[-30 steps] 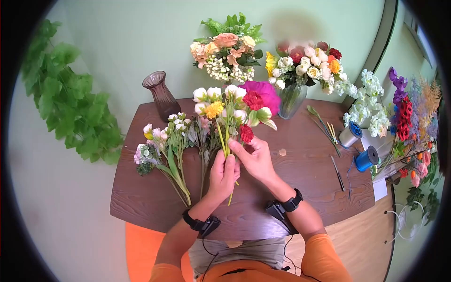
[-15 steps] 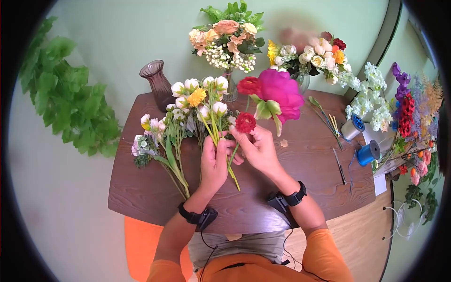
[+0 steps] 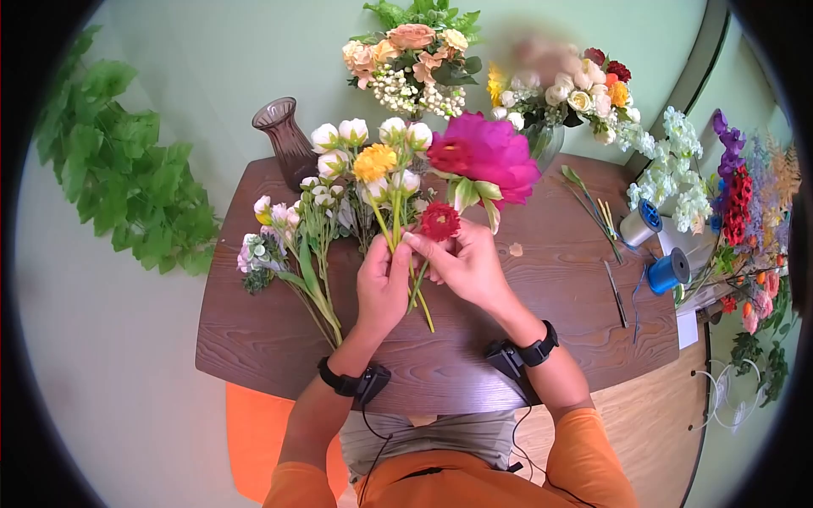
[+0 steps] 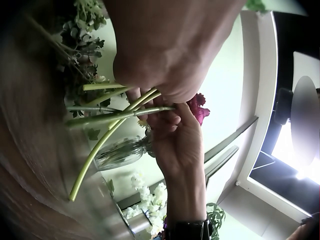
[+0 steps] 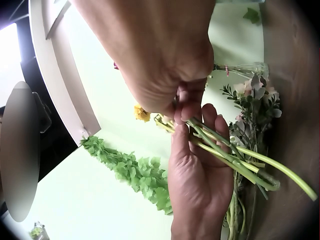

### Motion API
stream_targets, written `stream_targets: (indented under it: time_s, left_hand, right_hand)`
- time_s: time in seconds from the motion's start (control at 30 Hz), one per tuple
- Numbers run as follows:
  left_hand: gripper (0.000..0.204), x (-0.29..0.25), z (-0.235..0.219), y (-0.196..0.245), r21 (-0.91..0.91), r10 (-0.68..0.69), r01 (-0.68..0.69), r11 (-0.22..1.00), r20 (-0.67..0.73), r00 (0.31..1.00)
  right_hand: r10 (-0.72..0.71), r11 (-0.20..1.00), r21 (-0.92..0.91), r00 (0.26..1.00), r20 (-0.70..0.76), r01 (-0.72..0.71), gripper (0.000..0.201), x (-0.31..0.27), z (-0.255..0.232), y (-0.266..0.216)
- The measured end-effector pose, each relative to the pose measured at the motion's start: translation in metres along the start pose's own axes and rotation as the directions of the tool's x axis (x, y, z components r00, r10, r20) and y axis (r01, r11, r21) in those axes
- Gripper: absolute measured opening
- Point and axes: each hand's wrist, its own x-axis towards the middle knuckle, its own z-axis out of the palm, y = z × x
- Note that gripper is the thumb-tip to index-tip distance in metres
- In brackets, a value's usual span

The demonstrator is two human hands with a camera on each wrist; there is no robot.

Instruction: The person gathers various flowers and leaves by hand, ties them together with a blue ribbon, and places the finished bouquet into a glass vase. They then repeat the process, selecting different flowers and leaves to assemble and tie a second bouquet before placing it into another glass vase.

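Observation:
In the head view, my left hand grips a bunch of green stems topped with white flowers and a yellow flower. Close against it, my right hand pinches the stems of a large magenta flower and a red flower. A second red bloom overlaps the magenta petals on their left side. Both hands meet above the table, with the thumbs near each other. From the right wrist view, the stems cross over the left palm and fingers, and their cut ends stick out past it.
On the wooden table, more flower stems lie to the left. A purple glass vase leans at the back left, with filled vases behind. To the right are a blue spool, a white spool and a thin dark tool.
The magenta and red flowers swung out to the right of the white bunch, then came back left beside it. My left hand has kept its grip on the bunch.

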Motion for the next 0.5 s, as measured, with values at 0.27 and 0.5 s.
stream_targets:
  time_s: [0.27,0.5]
  left_hand:
    - [0.028,0.0,-0.005,-0.001,0.261,0.053,-0.081,0.962,0.115,0.992]
    - [0.031,0.007,0.003,0.011,-0.09,-0.019,0.02,0.996,0.013,1.0]
  right_hand:
    - [0.108,0.991,0.071,0.99,0.09,-0.115,0.02,0.002,-0.004,0.001]
    - [0.028,0.992,0.122,0.997,-0.072,-0.019,0.018,0.004,-0.009,-0.004]
